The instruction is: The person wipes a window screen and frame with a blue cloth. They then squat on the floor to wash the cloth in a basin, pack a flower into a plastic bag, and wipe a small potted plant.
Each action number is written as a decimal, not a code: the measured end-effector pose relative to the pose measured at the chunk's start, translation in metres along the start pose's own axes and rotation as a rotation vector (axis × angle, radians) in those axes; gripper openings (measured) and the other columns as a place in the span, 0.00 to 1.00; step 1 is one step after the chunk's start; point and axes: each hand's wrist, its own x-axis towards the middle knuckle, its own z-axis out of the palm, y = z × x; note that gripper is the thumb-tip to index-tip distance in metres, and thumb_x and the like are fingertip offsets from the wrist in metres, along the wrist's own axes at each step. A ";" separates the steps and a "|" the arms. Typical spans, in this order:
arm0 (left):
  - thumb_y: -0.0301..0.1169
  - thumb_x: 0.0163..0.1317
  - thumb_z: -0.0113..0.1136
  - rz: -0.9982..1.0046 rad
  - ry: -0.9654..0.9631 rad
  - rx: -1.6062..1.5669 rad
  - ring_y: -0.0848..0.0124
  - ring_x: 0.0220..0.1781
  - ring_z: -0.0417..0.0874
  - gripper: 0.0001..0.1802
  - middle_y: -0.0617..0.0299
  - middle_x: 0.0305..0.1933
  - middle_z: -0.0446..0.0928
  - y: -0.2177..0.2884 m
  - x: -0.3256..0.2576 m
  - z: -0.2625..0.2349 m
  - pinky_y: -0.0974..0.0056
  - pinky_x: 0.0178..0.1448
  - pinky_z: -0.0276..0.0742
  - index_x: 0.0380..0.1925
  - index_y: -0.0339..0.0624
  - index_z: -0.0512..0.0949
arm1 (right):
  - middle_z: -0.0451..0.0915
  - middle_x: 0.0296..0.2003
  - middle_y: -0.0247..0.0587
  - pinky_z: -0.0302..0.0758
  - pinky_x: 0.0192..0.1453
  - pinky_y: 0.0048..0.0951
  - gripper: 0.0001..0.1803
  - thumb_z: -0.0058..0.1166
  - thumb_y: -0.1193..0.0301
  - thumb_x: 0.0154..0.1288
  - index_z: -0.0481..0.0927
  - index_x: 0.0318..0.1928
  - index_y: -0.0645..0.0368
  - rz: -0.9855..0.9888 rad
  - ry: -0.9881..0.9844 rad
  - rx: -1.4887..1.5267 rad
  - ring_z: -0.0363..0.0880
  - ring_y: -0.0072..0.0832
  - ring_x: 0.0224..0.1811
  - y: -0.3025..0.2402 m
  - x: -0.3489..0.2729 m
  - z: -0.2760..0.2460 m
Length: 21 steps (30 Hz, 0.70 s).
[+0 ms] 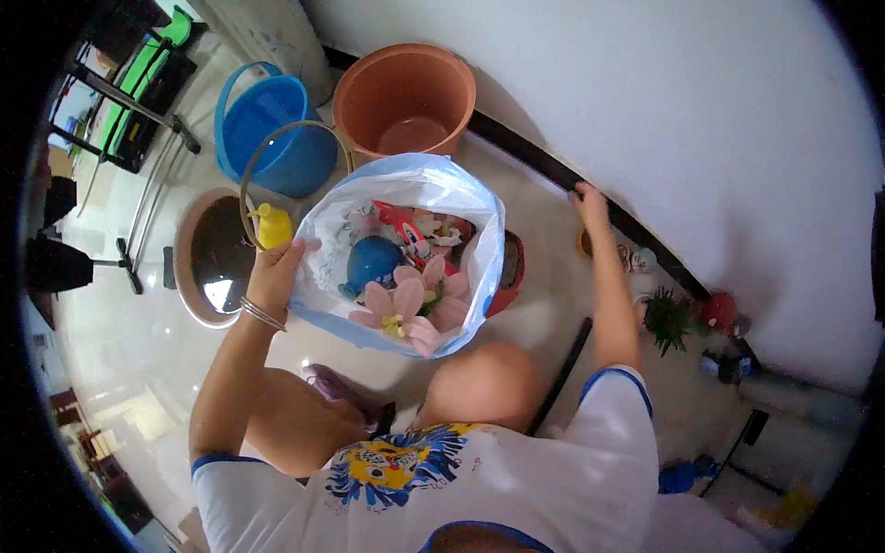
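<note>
My left hand (277, 272) grips the left rim of a white and pale blue plastic bag (323, 221), holding it wide at the mouth. Inside the bag lie pink artificial-looking flowers (407, 309), a round blue object (373, 263) and a red item with a cartoon face (403, 227). My right hand (590, 201) is stretched out to the foot of the white wall, fingers drawn together. Whatever it holds, if anything, is too small to make out. Just below that hand stands a small orange-yellow pot (584, 243), partly covered by my forearm.
Beyond the bag stand a blue bucket (267, 120) and a large terracotta-coloured tub (406, 78). A round basin of dark water (189, 249) and a yellow bottle (274, 226) are at left. A red container (507, 286) sits behind the bag. A spiky plant (666, 319) is at right.
</note>
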 end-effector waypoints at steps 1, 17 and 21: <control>0.36 0.66 0.48 -0.010 0.022 0.015 0.76 0.29 0.77 0.17 0.63 0.32 0.79 0.005 -0.004 0.003 0.72 0.35 0.73 0.41 0.34 0.79 | 0.76 0.41 0.55 0.72 0.49 0.45 0.19 0.57 0.66 0.53 0.74 0.43 0.65 -0.019 -0.053 -0.112 0.74 0.52 0.46 0.020 0.000 0.027; 0.36 0.67 0.46 -0.002 0.069 0.093 0.75 0.27 0.79 0.17 0.62 0.31 0.79 -0.010 0.003 0.008 0.71 0.34 0.76 0.42 0.33 0.78 | 0.72 0.49 0.45 0.72 0.53 0.41 0.22 0.58 0.67 0.51 0.72 0.48 0.57 0.066 -0.255 -0.548 0.72 0.39 0.52 0.077 0.010 0.120; 0.36 0.67 0.46 -0.014 0.077 0.129 0.75 0.27 0.80 0.17 0.62 0.31 0.79 -0.009 0.008 0.010 0.70 0.33 0.76 0.42 0.34 0.78 | 0.74 0.47 0.44 0.75 0.50 0.41 0.19 0.60 0.69 0.49 0.75 0.44 0.57 0.140 -0.326 -0.467 0.76 0.41 0.49 0.084 0.019 0.126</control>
